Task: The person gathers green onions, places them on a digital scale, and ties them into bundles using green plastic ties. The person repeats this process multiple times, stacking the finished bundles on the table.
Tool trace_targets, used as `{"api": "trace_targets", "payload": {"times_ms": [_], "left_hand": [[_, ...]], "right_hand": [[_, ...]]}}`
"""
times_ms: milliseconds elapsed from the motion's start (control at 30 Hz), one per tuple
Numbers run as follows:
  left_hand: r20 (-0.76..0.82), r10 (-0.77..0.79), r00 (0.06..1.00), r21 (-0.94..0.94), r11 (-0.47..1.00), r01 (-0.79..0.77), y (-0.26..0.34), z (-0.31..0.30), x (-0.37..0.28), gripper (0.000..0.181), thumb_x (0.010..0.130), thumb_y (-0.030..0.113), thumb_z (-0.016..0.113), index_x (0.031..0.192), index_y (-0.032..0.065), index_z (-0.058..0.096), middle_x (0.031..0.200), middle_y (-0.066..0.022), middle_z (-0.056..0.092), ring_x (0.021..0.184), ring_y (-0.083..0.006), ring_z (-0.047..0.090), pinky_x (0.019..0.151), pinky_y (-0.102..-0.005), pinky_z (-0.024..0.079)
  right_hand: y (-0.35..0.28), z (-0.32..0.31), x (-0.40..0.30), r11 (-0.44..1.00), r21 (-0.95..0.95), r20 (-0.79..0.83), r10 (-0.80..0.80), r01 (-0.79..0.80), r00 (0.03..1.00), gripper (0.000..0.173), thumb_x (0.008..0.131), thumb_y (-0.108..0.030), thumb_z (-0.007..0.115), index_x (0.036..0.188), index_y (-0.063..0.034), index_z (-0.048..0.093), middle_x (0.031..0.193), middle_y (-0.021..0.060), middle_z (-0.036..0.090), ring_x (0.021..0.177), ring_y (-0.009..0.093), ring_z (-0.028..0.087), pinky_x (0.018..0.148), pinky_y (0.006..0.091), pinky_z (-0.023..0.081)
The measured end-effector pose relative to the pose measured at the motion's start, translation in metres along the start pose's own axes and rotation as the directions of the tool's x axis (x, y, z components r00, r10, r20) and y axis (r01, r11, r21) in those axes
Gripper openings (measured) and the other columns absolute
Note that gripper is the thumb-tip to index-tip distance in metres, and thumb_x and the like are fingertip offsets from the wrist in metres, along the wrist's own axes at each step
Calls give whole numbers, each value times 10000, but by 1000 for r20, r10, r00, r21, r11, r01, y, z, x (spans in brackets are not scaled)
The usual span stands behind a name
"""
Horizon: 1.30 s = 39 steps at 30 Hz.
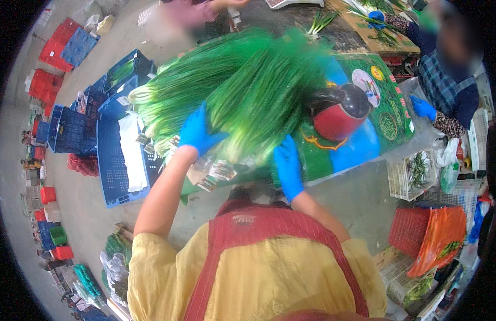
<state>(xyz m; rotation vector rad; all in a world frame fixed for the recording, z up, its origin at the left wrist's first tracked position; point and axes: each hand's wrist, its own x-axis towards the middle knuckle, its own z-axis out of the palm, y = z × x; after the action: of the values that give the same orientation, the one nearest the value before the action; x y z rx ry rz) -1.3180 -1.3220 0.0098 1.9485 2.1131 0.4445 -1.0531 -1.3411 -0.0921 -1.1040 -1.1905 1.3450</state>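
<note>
A large pile of green onions (240,88) lies before me, with its white root ends facing left and towards me. My left hand (199,132), in a blue glove, rests against the stalks near those ends, its thumb spread from the fingers. At the right side of the nearest ends is my right hand (289,166), also blue-gloved, fingers stretched out and partly hidden by blur. Between the hands sit the pale ends of one bunch. Several small printed tags (221,170) lie at the near edge below the pile. A red and black appliance (340,112) stands to the right of the leaves.
A blue plastic crate (119,160) holding white paper adjoins the pile at left. Printed green sheeting (386,96) covers the table. At right, a co-worker (444,76) in blue gloves handles onions. Another person's pink sleeve (187,16) shows opposite. White baskets (408,188) stand right.
</note>
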Motion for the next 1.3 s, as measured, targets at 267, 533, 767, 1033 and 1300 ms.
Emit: {"api": "trace_targets", "payload": {"times_ms": [267,533,767,1033,1300], "left_hand": [[146,3,989,-25,1000,1,-18,-3,20,961,624,500,766,1331,4,345,1147,-244,521,1023,-392,539,852,-460,467],[435,234,869,-676,723,144,-32,9,42,685,700,374,696,1225,-29,521,1157,-251,578,1039,-331,580,879,-403,477],[207,168,964,-617,787,-5,-50,19,22,847,680,398,776,1294,-59,413,1221,-258,531,1126,-330,533,968,-393,415],[402,140,905,-714,666,215,-55,4,32,858,674,257,758,1370,-9,333,1262,-209,510,1105,-283,533,943,-379,431],[769,314,557,-537,-154,829,-95,-18,58,362,873,286,530,1163,78,591,1070,-106,644,923,-234,622,823,-361,511]], "right_hand": [[-40,72,-9,877,216,-9,442,-430,897,631,897,-341,585,1366,-29,302,1305,141,447,1152,248,485,936,404,430],[-29,59,11,849,329,-140,477,-414,868,447,842,-205,614,1221,-3,492,1131,138,579,933,261,613,782,379,528],[-34,99,17,912,114,4,397,-395,918,281,848,-244,580,1044,-44,592,954,106,617,858,215,617,763,337,515],[-49,94,-4,653,535,67,599,-535,798,319,819,-187,597,1103,-48,560,978,127,615,869,252,630,740,409,556],[-39,91,3,858,341,74,382,-383,921,337,815,-197,604,1100,-20,576,998,107,617,838,195,622,715,327,535]]}}
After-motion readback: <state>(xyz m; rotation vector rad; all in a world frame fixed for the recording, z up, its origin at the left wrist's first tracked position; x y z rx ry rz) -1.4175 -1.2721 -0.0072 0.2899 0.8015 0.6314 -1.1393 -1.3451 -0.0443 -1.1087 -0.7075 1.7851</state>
